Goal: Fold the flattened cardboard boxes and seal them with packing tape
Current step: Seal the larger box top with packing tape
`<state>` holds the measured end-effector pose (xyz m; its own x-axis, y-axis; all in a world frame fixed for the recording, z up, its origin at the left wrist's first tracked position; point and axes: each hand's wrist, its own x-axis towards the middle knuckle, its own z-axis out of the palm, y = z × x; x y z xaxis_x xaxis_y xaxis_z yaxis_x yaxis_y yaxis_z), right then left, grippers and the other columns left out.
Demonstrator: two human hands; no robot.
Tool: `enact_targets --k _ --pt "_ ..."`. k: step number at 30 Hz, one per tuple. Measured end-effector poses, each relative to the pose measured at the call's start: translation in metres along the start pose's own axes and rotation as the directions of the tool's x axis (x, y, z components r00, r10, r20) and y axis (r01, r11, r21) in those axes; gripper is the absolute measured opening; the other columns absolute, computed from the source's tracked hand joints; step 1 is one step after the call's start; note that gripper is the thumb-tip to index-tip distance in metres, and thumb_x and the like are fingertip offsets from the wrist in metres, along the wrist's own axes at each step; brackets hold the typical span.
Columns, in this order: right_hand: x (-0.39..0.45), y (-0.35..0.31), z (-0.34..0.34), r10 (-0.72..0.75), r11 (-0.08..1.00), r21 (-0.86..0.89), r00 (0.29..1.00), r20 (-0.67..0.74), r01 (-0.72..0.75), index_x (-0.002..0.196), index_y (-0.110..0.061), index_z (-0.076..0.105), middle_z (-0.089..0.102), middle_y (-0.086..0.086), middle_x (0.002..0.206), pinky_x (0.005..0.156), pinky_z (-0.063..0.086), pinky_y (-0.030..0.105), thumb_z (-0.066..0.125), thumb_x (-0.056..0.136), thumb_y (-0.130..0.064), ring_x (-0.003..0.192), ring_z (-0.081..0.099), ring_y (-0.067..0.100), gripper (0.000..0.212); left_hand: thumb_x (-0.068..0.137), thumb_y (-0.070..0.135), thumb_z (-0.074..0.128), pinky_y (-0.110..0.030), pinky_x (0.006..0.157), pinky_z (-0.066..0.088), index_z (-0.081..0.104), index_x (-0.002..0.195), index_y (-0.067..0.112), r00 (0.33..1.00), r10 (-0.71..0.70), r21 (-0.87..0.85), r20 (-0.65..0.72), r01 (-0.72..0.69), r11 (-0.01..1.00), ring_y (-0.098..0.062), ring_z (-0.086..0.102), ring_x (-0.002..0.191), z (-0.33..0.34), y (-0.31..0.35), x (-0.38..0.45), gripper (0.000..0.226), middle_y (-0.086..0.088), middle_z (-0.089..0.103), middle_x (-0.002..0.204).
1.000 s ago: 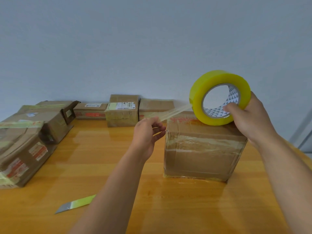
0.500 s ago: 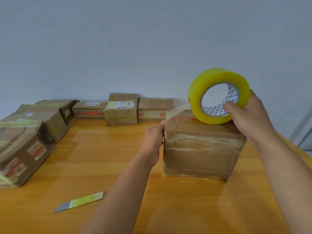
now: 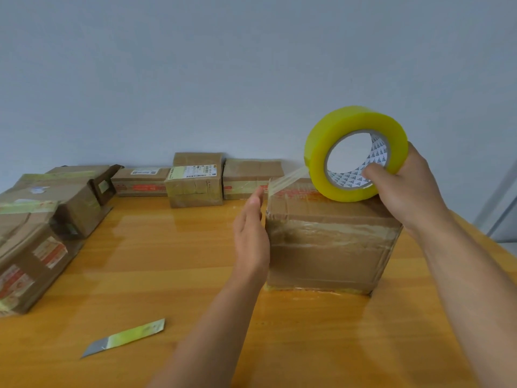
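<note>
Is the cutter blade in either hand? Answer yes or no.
No: the cutter blade lies on the table, apart from both hands.

Plain pale grey-blue wall (image 3: 195,65), glossy orange wooden table (image 3: 140,261), perhaps a door frame (image 3: 503,214) far right

We note the box (image 3: 330,247) on the table (image 3: 156,259), right of centre; tape roll (image 3: 355,154) on edge atop it, right hand (image 3: 402,186) on the roll, left hand (image 3: 251,233) flat at the box's left side. Behind: a row of boxes (image 3: 195,179) along the wall. Far left: stacked boxes (image 3: 42,228). Near left: knife (image 3: 124,337)
</note>
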<state>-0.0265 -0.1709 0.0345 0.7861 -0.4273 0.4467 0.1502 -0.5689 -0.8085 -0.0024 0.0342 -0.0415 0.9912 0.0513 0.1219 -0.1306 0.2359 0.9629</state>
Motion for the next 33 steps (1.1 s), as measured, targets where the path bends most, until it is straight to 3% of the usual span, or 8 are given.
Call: enact_targets --k 3,9,11,13,16,18,21,33 --pt "0.001 0.001 0.001 0.001 0.999 0.042 1.0 0.002 -0.001 0.12 -0.025 0.059 0.066 -0.005 0.11 0.083 0.049 0.034 0.064 0.086 -0.02 0.101 0.061 0.015 0.035 0.088 0.062 0.042 0.005 0.089 0.031 0.037 0.152 0.03 0.981 0.113 0.107 0.16 -0.131 0.986 0.029 0.04 0.112 0.005 0.0 -0.018 0.071 0.026 0.043 0.143" --pt "-0.009 0.011 -0.003 0.082 0.97 0.216 0.984 0.158 -0.116 0.103 -0.036 0.068 0.073 -0.018 0.101 0.091 0.053 0.034 0.069 0.089 -0.034 0.096 0.067 0.001 0.015 0.084 0.054 0.053 0.008 0.083 0.03 0.023 0.156 0.024 0.96 0.164 0.222 0.225 -0.214 0.951 0.042 0.032 0.101 0.003 0.0 -0.018 0.083 0.04 0.039 0.126" --pt "-0.014 0.009 0.0 0.143 0.911 0.357 0.969 0.204 -0.209 0.101 -0.03 0.07 0.076 -0.014 0.098 0.087 0.054 0.034 0.07 0.089 -0.03 0.093 0.07 0.004 0.013 0.085 0.059 0.051 0.001 0.098 0.032 0.022 0.156 0.025 0.96 0.173 0.224 0.218 -0.222 0.949 0.031 0.034 0.119 0.003 -0.004 -0.016 0.084 0.024 0.039 0.147" --pt "-0.016 0.004 0.002 0.165 0.875 0.421 0.965 0.205 -0.239 0.1 -0.027 0.071 0.077 -0.011 0.095 0.08 0.055 0.034 0.07 0.089 -0.024 0.089 0.072 0.007 0.012 0.087 0.068 0.049 -0.027 0.113 0.038 0.024 0.157 0.027 0.966 0.182 0.224 0.185 -0.222 0.949 -0.005 0.039 0.139 0.002 -0.009 -0.014 0.085 -0.006 0.04 0.155" --pt "-0.017 -0.003 0.013 0.183 0.859 0.445 0.963 0.198 -0.255 0.097 -0.026 0.072 0.077 -0.01 0.09 0.077 0.056 0.034 0.07 0.088 -0.022 0.085 0.072 0.008 0.009 0.09 0.065 0.05 -0.032 0.083 0.053 0.029 0.156 0.025 0.96 0.256 0.235 0.109 -0.275 0.932 -0.018 0.064 0.088 -0.004 -0.006 -0.012 0.079 -0.018 0.069 0.109" --pt "-0.018 -0.01 0.026 0.185 0.857 0.442 0.958 0.218 -0.266 0.094 -0.025 0.073 0.077 -0.007 0.092 0.082 0.058 0.037 0.07 0.088 -0.022 0.088 0.072 0.011 0.007 0.099 0.045 0.051 -0.018 0.053 0.037 0.033 0.154 0.022 0.948 0.318 0.223 0.035 -0.317 0.922 -0.007 0.041 0.054 -0.014 -0.002 -0.007 0.063 0.006 0.051 0.066" --pt "-0.019 -0.021 0.048 0.172 0.856 0.438 0.95 0.259 -0.274 0.094 -0.023 0.072 0.076 -0.001 0.096 0.086 0.057 0.04 0.07 0.089 -0.023 0.09 0.072 0.014 0.005 0.105 0.026 0.045 -0.018 0.046 0.024 0.036 0.153 0.021 0.944 0.33 0.208 -0.033 -0.316 0.926 -0.006 0.023 0.046 -0.034 0.001 0.002 0.049 0.013 0.026 0.05" --pt "-0.018 -0.025 0.07 0.103 0.873 0.436 0.957 0.271 -0.217 0.108 -0.025 0.068 0.074 -0.003 0.106 0.094 0.055 0.042 0.069 0.089 -0.022 0.099 0.069 0.012 0.02 0.103 0.022 0.046 -0.017 0.046 0.03 0.049 0.143 0.018 0.913 0.363 0.278 -0.184 -0.306 0.911 -0.006 0.036 0.043 -0.043 -0.003 0.004 0.04 0.014 0.042 0.045"
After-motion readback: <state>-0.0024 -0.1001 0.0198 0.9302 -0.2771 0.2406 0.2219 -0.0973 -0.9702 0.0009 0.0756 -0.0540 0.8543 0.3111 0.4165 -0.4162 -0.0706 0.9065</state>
